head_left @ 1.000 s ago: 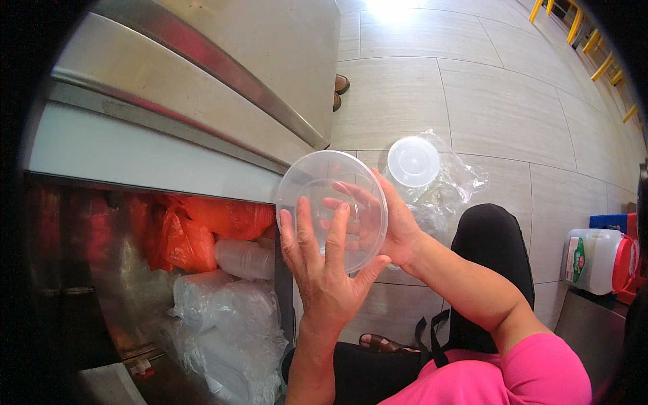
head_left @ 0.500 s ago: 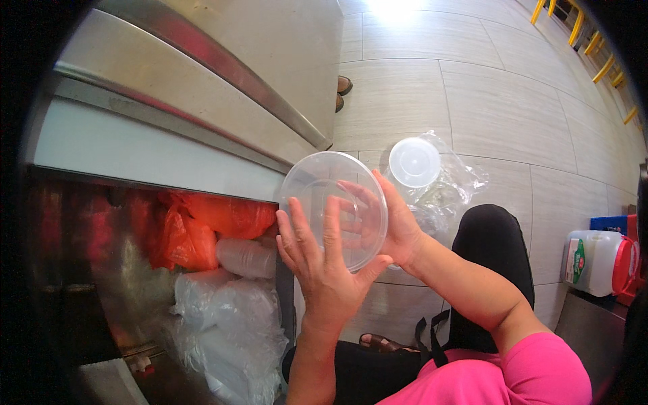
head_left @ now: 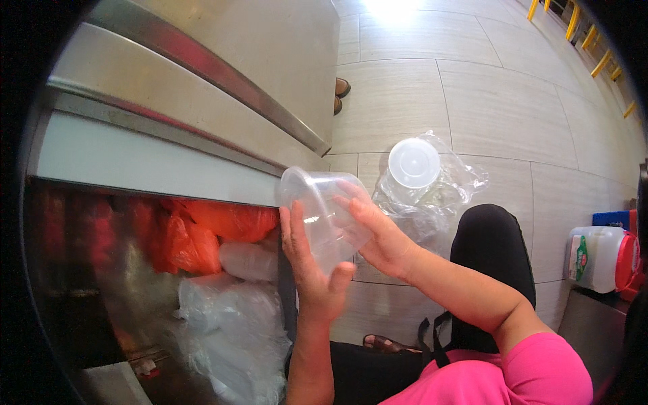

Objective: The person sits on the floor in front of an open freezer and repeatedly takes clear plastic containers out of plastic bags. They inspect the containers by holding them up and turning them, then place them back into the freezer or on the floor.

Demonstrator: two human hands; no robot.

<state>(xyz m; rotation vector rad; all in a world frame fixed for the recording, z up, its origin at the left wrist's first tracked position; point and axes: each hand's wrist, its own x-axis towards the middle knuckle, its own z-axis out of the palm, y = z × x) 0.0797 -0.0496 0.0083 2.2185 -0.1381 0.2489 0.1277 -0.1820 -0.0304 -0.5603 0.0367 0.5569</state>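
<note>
Between my two hands is a clear round plastic tub (head_left: 322, 212), tipped on its side with its wide rim toward the cabinet. My left hand (head_left: 309, 273) steadies it near the rim, thumb apart from the other fingers. Around its base and far side my right hand (head_left: 378, 233) grips it, partly seen through the plastic. On the floor beyond lies a crinkled clear plastic bag (head_left: 439, 196) with a white round lid or tub (head_left: 414, 163) on top.
The open cabinet on the left holds orange plastic bags (head_left: 196, 243), stacked clear containers (head_left: 246, 260) and plastic-wrapped packs (head_left: 233, 331). Its pale blue edge (head_left: 155, 158) runs close to the tub. A white jug with a red lid (head_left: 597, 258) stands at right.
The tub has turned from its round face showing to a side view, its rim swinging toward the cabinet. My right hand has shifted round to its base, and my left hand has turned sideways.
</note>
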